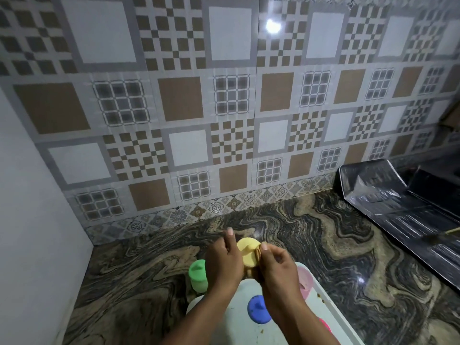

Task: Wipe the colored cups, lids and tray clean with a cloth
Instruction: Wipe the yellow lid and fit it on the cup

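Two bare hands met over the near edge of a marbled stone counter (311,245), seen from the one head camera looking forward and down. The left hand (224,260) and the right hand (276,267) both closed on a yellow lid (246,252), holding it up between them above the far end of a white tray (331,310); the left fingers curled round its left side, and the right thumb and fingertips pinched its right edge together with a small fold of tan material that may have been the cloth, too hidden to be sure.

On the tray, a blue lid (258,310) with a raised knob lay just beside the right forearm, a pink cup (305,280) stood at the tray's right side partly behind the right hand, and a sliver of a brighter pink piece (323,324) showed past the forearm. Small brown specks dotted the tray's floor and right rim. A green cup with its lid (198,275) stood on the counter just left of the tray, close to the left wrist.

The counter carried swirling bands of black, grey and tan and was glossy enough to catch light. Behind it rose a tiled wall (224,108) patterned in brown, white and grey squares and checkers, with a floral border strip along its foot and a bright lamp reflection near the top. A plain pale wall (29,220) closed the left side. At the right, a dark ribbed steel drainboard (398,210) sloped across the counter.
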The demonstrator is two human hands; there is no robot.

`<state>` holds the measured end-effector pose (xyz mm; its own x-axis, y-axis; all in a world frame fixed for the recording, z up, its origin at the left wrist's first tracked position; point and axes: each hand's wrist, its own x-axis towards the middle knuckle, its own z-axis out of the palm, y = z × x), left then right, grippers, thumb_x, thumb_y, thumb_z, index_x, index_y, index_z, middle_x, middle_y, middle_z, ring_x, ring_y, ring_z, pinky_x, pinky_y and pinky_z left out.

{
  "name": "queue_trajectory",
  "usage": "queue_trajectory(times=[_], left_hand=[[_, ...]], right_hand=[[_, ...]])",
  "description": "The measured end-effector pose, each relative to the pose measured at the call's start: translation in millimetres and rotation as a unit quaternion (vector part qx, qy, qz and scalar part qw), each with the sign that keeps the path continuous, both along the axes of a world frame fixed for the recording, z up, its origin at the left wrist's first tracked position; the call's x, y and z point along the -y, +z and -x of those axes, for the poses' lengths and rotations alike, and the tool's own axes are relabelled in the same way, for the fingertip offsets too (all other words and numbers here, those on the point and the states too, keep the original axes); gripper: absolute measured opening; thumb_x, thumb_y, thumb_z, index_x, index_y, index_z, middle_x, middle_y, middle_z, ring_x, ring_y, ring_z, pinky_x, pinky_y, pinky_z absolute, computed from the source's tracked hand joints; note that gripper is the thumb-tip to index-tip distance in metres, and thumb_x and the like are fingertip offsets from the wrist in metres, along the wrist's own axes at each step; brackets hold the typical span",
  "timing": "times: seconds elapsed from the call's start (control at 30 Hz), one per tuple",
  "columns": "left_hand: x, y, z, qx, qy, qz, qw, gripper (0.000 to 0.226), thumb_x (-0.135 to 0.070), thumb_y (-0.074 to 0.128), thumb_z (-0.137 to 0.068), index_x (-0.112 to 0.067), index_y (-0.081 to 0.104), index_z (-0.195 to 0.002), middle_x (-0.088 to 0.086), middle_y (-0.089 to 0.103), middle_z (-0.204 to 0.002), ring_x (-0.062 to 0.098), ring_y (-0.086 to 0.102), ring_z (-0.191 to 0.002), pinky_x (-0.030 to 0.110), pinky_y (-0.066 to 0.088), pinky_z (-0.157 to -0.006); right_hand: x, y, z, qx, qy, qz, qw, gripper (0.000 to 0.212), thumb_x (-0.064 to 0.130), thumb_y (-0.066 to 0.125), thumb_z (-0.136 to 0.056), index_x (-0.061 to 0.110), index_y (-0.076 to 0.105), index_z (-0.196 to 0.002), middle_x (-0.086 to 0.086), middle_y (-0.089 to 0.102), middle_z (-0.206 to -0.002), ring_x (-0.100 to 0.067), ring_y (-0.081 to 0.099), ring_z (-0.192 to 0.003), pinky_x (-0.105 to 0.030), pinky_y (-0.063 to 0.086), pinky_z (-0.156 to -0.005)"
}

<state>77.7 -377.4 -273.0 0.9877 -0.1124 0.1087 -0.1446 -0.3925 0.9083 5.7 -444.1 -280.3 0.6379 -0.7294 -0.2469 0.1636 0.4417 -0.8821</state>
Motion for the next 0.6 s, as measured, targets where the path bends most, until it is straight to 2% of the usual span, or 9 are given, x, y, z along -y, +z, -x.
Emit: queue_trajectory(times=[0.03,0.1,0.17,0.23,0.3,0.4,0.53,0.6], left_hand=[[-5,-3,0,0.045,-0.046,0.004,0.998,0.047,-0.054,0.041,-0.099,-0.021,0.054,-0.069,-0.004,0.061,-0.068,0.018,0.060,-0.069,0.038,0.045,-0.063],[-14,-8,-3,0.128,-0.156,0.002,0.979,0.031,-0.057,0.050,-0.091,-0.028,0.061,-0.085,-0.013,0.064,-0.084,0.003,0.062,-0.078,0.033,0.052,-0.070],[-18,-12,-7,0.176,-0.234,-0.056,0.954,0.024,-0.050,0.062,-0.086,-0.031,0.065,-0.100,-0.019,0.061,-0.104,-0.001,0.061,-0.094,0.027,0.053,-0.082],[-21,-17,-12,0.197,-0.254,-0.094,0.942,0.027,-0.045,0.068,-0.085,-0.031,0.067,-0.108,-0.019,0.059,-0.114,0.003,0.059,-0.102,0.028,0.052,-0.089],[-27,-19,-16,0.191,-0.254,-0.098,0.943,0.026,-0.042,0.070,-0.084,-0.030,0.068,-0.107,-0.017,0.060,-0.110,0.006,0.060,-0.099,0.033,0.053,-0.087],[-36,-23,-23,0.154,-0.251,-0.087,0.952,0.021,-0.037,0.076,-0.083,-0.028,0.071,-0.101,-0.016,0.063,-0.101,0.003,0.062,-0.092,0.036,0.056,-0.081],[-48,-21,-34,0.090,-0.254,-0.109,0.957,0.015,-0.031,0.079,-0.082,-0.028,0.073,-0.096,-0.014,0.068,-0.096,0.001,0.065,-0.088,0.033,0.058,-0.082],[-52,-21,-41,0.063,-0.256,-0.100,0.959,0.011,-0.030,0.080,-0.082,-0.028,0.072,-0.091,-0.012,0.072,-0.090,0.002,0.067,-0.084,0.035,0.059,-0.080]], right_hand=[[7,1,2,-0.013,-0.003,0.032,0.999,0.023,0.021,0.063,-0.097,0.001,0.061,-0.107,-0.025,0.069,-0.085,-0.030,0.062,-0.070,-0.044,0.054,-0.061],[21,1,3,-0.036,-0.007,0.063,0.997,0.021,0.022,0.063,-0.097,0.003,0.061,-0.106,-0.026,0.069,-0.089,-0.029,0.063,-0.068,-0.034,0.053,-0.050],[30,-3,1,-0.052,0.007,0.063,0.997,0.023,0.023,0.062,-0.098,0.002,0.060,-0.107,-0.032,0.068,-0.092,-0.032,0.064,-0.069,-0.033,0.052,-0.050],[31,-9,-2,-0.059,0.032,0.067,0.996,0.027,0.025,0.062,-0.098,0.000,0.060,-0.107,-0.038,0.067,-0.095,-0.035,0.063,-0.069,-0.040,0.054,-0.056],[25,-13,-3,-0.064,0.058,0.066,0.994,0.028,0.025,0.060,-0.099,-0.002,0.059,-0.106,-0.041,0.065,-0.091,-0.037,0.061,-0.066,-0.046,0.050,-0.060],[21,-17,-6,-0.071,0.087,0.069,0.991,0.030,0.020,0.055,-0.102,-0.009,0.057,-0.103,-0.041,0.063,-0.078,-0.035,0.057,-0.057,-0.038,0.044,-0.051],[20,-20,-12,-0.097,0.158,0.055,0.981,0.043,0.025,0.054,-0.102,-0.017,0.056,-0.110,-0.044,0.063,-0.087,-0.038,0.061,-0.062,-0.038,0.051,-0.052],[22,-16,-13,-0.117,0.174,0.042,0.977,0.038,0.022,0.050,-0.104,-0.015,0.058,-0.107,-0.038,0.063,-0.086,-0.037,0.061,-0.067,-0.038,0.054,-0.056]])
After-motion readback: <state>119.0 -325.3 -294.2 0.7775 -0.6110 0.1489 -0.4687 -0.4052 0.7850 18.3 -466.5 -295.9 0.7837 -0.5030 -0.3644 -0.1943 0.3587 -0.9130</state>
